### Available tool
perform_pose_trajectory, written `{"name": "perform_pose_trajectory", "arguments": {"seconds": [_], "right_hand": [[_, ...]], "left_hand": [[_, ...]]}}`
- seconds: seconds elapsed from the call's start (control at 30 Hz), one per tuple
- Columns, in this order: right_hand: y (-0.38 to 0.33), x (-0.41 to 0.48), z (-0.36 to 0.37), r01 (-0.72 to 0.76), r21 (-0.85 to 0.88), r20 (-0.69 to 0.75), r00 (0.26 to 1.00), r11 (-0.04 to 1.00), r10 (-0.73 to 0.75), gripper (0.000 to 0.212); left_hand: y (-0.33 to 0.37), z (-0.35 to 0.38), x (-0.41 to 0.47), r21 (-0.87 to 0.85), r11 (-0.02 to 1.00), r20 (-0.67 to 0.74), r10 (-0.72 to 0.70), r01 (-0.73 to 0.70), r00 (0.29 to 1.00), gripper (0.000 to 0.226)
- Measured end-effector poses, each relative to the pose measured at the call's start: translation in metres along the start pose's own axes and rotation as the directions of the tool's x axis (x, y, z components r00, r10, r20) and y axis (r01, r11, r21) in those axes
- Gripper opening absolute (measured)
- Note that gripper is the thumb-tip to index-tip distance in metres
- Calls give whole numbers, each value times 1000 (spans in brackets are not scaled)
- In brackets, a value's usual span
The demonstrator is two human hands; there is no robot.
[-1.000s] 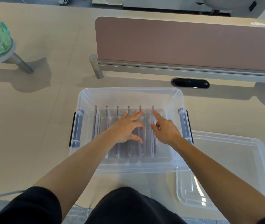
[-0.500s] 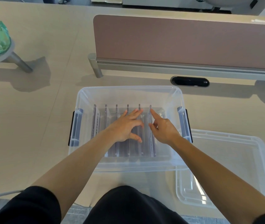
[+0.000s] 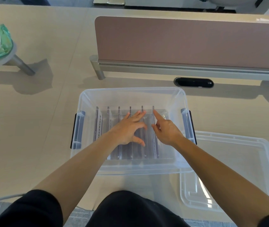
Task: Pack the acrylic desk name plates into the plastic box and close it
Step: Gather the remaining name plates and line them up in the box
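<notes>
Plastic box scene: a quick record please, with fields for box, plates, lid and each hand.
box: clear, open, on the desk
plates: six, upright in a row inside
lid: off, lying right of the box
left hand: spread fingers on middle plates
right hand: forefinger on rightmost plate

Your plastic box (image 3: pixel 131 94) is clear, with black latches (image 3: pixel 73 130); the name plates (image 3: pixel 97 126) in it are see-through grey, some with a dotted strip. The lid (image 3: pixel 238 161) is clear too. Your table (image 3: pixel 32 128) is beige, the divider (image 3: pixel 188 43) dusty pink, your sleeves (image 3: pixel 32 208) black.
</notes>
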State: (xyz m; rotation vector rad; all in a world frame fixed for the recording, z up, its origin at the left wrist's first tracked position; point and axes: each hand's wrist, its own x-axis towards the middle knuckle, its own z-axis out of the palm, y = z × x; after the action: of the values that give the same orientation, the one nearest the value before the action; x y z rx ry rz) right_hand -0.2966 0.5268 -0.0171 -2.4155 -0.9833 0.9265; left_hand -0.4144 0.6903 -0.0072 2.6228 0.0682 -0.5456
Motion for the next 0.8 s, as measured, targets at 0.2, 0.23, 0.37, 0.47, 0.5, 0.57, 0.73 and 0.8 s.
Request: {"name": "perform_pose_trajectory", "arguments": {"seconds": [0.2, 0.23, 0.37, 0.47, 0.5, 0.57, 0.73, 0.8], "right_hand": [[-1, 0, 0, 3, 12, 23, 1000, 1000, -4, 65], [-1, 0, 1, 1, 15, 24, 1000, 1000, -1, 65], [-2, -2, 1, -6, 51, 23, 1000, 999, 5, 66], [-9, -8, -5, -56, 67, 5, 998, 996, 56, 65], [-12, -11, -7, -76, 48, -17, 997, 996, 77, 64], [-19, -20, -12, -107, -1, -73, 992, 994, 106, 57], [-38, -50, -16, -214, -54, -122, 971, 975, 206, 44], [-43, -66, -15, -225, -40, -163, 963, 974, 215, 40]], "left_hand": [[0, 0, 0, 38, 999, 2, -9, 9, 1000, 71], [0, 1, 0, 50, 999, -1, -9, 9, 1000, 72], [0, -1, -8, 100, 995, -26, -17, 20, 1000, 80], [-2, -5, -24, 48, 997, -76, -58, 62, 995, 83], [-4, -6, -31, 27, 996, -103, -84, 88, 991, 81], [-11, -6, -45, -10, 991, -164, -130, 130, 978, 71], [-17, -4, -79, -104, 987, -281, -149, 124, 948, 50], [-12, -5, -86, -133, 985, -293, -140, 105, 946, 45]]}}
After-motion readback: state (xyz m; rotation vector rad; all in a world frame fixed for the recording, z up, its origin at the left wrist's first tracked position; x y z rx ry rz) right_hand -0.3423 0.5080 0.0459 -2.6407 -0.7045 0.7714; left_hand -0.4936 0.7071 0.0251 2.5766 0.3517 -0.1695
